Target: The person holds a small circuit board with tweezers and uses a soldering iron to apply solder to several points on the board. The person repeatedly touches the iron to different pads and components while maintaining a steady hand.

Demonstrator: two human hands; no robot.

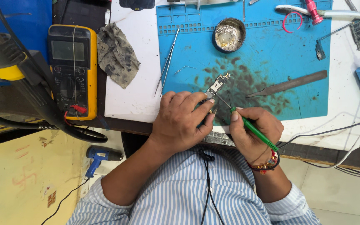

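While left hand (pixel 180 121) pins circuit board (pixel 217 86), right grip (pixel 253 131) (fingers clamped) around green soldering iron (pixel 253 130).

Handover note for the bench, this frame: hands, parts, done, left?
Left hand: fingers pin a small circuit board on the blue mat.
Right hand: holds a green-handled soldering iron, tip by the board's lower end.
Nearby: tweezers, solder tin, metal spudger, yellow multimeter.
Done: board placed, tip positioned. Left: joint condition too small to tell.
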